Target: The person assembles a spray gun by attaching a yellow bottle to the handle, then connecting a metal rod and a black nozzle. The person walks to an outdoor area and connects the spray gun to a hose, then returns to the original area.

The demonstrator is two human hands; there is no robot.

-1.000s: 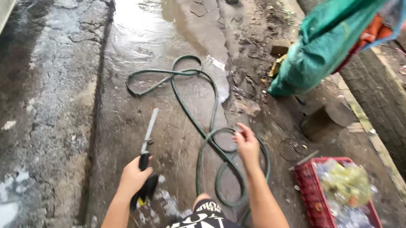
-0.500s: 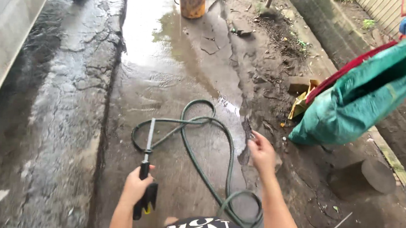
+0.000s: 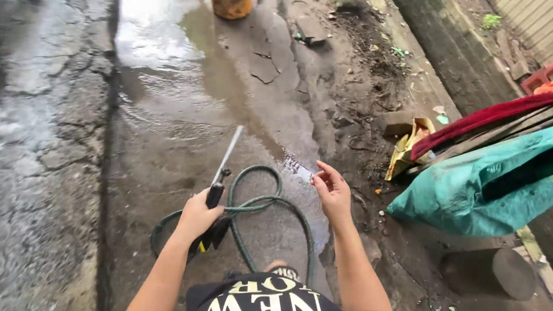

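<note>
A person holds a water sprayer over wet ground.

The left hand point(image 3: 196, 216) has its fingers wrapped tight around the spray gun point(image 3: 215, 203), its thin metal pipe pointing up at the puddle point(image 3: 185, 56). The right hand point(image 3: 333, 191) is open, holding nothing, above the green hose point(image 3: 266, 204) looped on the concrete ground point(image 3: 42, 130).

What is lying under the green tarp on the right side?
From under the green tarp stick out a red cloth, a wooden plank and yellow packaging. Anything deeper beneath stays hidden by the tarp.
</note>
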